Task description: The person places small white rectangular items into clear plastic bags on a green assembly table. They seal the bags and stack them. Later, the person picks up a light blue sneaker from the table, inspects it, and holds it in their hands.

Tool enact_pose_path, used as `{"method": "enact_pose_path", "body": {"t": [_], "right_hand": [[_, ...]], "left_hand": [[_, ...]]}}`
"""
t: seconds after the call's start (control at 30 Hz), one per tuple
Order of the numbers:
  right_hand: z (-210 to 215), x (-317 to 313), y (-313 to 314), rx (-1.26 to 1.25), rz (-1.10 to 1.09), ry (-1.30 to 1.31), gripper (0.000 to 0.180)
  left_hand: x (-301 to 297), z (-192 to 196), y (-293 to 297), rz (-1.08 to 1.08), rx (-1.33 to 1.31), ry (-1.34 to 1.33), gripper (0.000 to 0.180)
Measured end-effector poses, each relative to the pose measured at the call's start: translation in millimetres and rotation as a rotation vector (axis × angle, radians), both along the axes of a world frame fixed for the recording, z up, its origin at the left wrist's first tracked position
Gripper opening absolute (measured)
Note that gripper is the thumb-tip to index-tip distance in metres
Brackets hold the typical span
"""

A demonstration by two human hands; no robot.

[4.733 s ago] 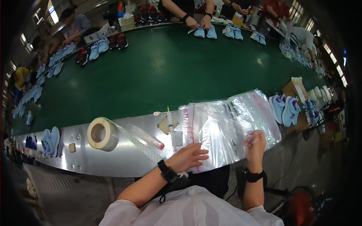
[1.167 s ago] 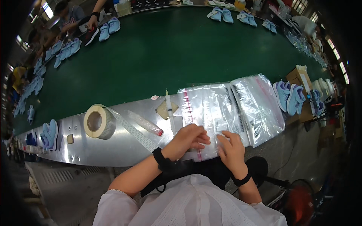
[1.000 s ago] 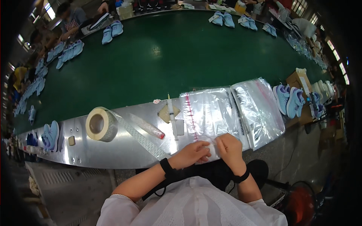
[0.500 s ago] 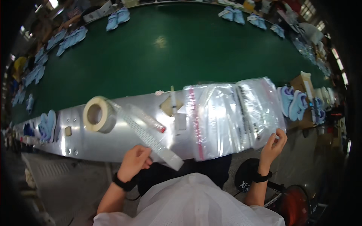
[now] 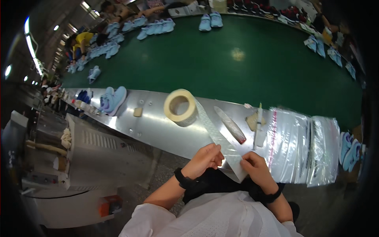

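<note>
A cream roll of labels [image 5: 180, 108] lies on the metal ledge, its pale printed label strip [image 5: 213, 132] running down toward me over the near edge. My right hand [image 5: 258, 170] pinches the right side of the strip near its loose end between thumb and fingers. At the strip's left side is my left hand [image 5: 203, 160], its fingers curled closed; what they hold, if anything, is hidden. Right of the strip lies a rolled clear plastic piece with a red end [image 5: 231, 125]. Beyond it a slim pen-like tool [image 5: 259, 122] rests across a tan scrap [image 5: 251, 121].
Stacked clear plastic bags [image 5: 290, 142] cover the ledge's right part. Light-blue shoes stand at the left [image 5: 113, 100] and far right [image 5: 349, 152]. A green belt [image 5: 189, 67] runs beyond the ledge, with more shoes [image 5: 158, 27] along it. A grey machine cabinet [image 5: 106, 154] stands lower left.
The view has swung left, so the ledge's things appear farther right. My right hand has come from beside the plastic bags to the label strip and taken hold of it. My left hand stays near the strip.
</note>
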State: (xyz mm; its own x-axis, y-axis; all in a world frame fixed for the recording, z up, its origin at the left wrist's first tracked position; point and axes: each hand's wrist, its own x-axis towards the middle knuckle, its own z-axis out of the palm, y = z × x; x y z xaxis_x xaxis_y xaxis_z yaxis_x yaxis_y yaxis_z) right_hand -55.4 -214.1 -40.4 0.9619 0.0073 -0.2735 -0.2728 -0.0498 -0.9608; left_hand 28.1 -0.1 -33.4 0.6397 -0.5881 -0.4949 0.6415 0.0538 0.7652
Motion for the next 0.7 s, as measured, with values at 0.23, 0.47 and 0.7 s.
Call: {"method": "enact_pose_path", "body": {"t": [0.23,0.47,0.7], "right_hand": [[19,-37,-35,-0.031,0.166,0.092,0.009],[35,-26,0,-0.189,0.003,-0.019,0.010],[32,-3,11,-0.260,-0.081,-0.159,0.019]], "left_hand": [[50,-16,59,0.658,0.145,-0.144,0.025],[-50,35,-19,-0.111,0.420,-1.039,0.019],[-50,29,-35,-0.038,0.261,-0.646,0.017]]}}
